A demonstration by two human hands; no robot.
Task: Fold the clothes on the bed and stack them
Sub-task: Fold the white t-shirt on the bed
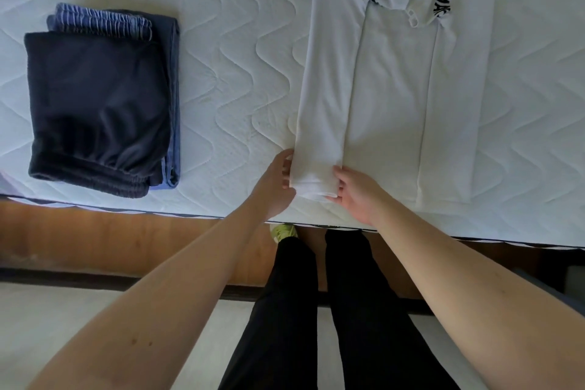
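Note:
A white long-sleeved top (392, 85) with black lettering near its collar lies flat on the quilted mattress (228, 51), its sides folded inward. Its left sleeve runs down the left side to the near edge. My left hand (278, 182) pinches the sleeve cuff (311, 180) from the left. From the right, my right hand (356, 191) pinches the same cuff. At the left of the mattress lies a stack of folded clothes (101, 98): dark navy trousers on top of a blue garment with a striped waistband.
The mattress's near edge (126, 210) runs across the view, with the wooden bed frame (110, 244) below it. My legs in black trousers (316, 310) stand against the frame on a pale floor.

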